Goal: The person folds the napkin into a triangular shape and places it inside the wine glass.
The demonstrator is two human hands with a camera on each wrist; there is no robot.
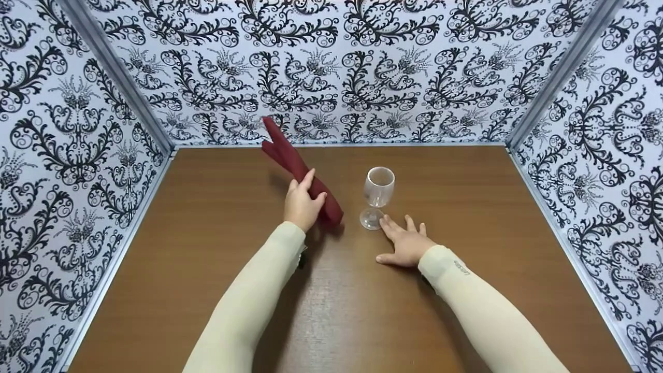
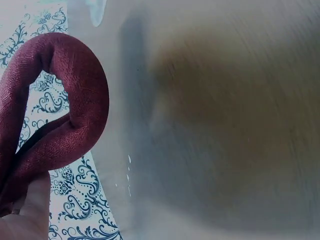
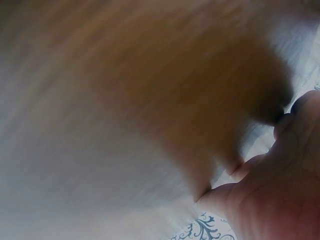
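A dark red cloth napkin (image 1: 296, 163), rolled and doubled over, is gripped near its folded end by my left hand (image 1: 303, 204). Its two loose ends point up and away toward the back wall. In the left wrist view the napkin (image 2: 89, 95) forms a rounded loop above the tabletop. A clear stemmed glass (image 1: 379, 187) stands upright right of the napkin. My right hand (image 1: 408, 243) lies palm down with fingers spread, its fingertips right at the glass's foot. The right wrist view shows the right hand (image 3: 270, 195) low over the wood, holding nothing.
The brown wooden table (image 1: 217, 248) has a pale edge strip. Patterned black-and-white panels (image 1: 311, 67) rise behind it and on both sides, joined by grey metal corner posts (image 1: 564, 67).
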